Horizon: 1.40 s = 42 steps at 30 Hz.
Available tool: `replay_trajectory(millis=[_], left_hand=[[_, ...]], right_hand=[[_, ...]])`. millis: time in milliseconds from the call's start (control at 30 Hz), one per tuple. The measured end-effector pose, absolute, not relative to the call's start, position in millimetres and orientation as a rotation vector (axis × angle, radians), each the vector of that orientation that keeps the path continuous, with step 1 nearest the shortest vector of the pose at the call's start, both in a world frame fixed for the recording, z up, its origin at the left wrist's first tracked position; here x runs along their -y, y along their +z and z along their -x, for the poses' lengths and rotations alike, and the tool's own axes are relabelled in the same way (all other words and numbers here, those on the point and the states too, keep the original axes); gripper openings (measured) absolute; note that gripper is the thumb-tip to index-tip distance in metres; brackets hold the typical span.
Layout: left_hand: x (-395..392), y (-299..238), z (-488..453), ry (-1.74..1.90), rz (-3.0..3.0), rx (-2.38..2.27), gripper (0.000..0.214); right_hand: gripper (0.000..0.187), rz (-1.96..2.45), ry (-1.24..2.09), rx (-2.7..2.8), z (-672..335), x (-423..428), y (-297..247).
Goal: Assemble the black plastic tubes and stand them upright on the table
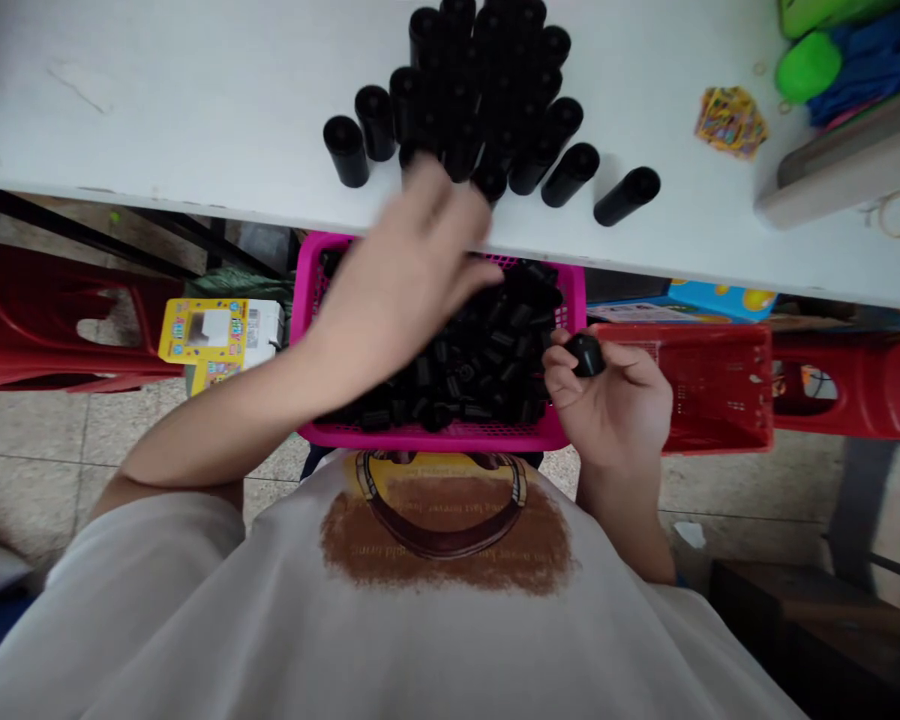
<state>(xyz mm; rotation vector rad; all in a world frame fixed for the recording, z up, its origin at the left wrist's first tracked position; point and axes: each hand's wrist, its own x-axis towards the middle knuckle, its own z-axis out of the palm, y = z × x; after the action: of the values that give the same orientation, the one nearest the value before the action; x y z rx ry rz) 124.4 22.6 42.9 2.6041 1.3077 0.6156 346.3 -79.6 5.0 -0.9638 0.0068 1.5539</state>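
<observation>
My left hand (418, 255), blurred by motion, reaches over the basket to the front row of black cylinders (461, 100) standing upright on the white table. Its fingertips overlap a cylinder (418, 153) at the table's front edge; whether they touch it I cannot tell. Beside the basket's right rim, my right hand (611, 395) is palm up, its fingers closed round a black rounded piece (586, 354) with a glossy surface. Between my arms, the pink basket (562, 430) holds many small black pieces (457, 375) below the table edge.
On the white table (195, 110), a single cylinder (627, 196) leans apart at right, near a colourful card pile (731, 122) and a pale bin (847, 160). A red basket (712, 440) is right of the pink one. Red stools (870, 385) and a yellow box (206, 330) flank me.
</observation>
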Motion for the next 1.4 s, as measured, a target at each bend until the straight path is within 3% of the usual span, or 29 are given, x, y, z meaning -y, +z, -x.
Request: replay_trajectory(millis=[33,100,200,333,467,633,767,1033,1233,1400], left_hand=[[-8,37,-129,0.383,-2.603,-1.091,0.009],[21,18,-141,-0.123,-2.498,-0.768,0.021],[50,-12,-157,-0.336,-2.457,-0.689,0.019],[49,-14,-158,-0.298,-2.413,-0.73,0.028],[23,16,-127,0.023,-2.148,-0.817,0.057],[21,25,-92,0.589,-1.725,-0.914,0.032],[40,13,-91,0.843,-1.304,-0.9,0.038],[53,9,-99,0.863,-1.143,-0.808,0.037],[58,6,-97,0.819,-1.135,-0.834,0.038],[56,6,-98,0.686,-1.335,-0.91,0.048]], right_hand=[[0.01,0.992,1.506,0.033,-349,78,3],[0.008,1.022,1.43,0.086,-352,76,1],[0.01,1.015,1.407,0.136,-352,73,0],[0.011,1.009,1.49,0.206,-348,73,-2],[0.021,1.057,1.398,0.35,-343,79,-7],[0.028,1.164,1.208,0.783,-329,96,-7],[0.037,1.132,1.091,1.113,-315,105,-2],[0.033,1.178,1.007,1.251,-309,103,2],[0.044,1.248,0.725,1.575,-314,103,2],[0.052,1.213,0.714,1.788,-315,95,-2]])
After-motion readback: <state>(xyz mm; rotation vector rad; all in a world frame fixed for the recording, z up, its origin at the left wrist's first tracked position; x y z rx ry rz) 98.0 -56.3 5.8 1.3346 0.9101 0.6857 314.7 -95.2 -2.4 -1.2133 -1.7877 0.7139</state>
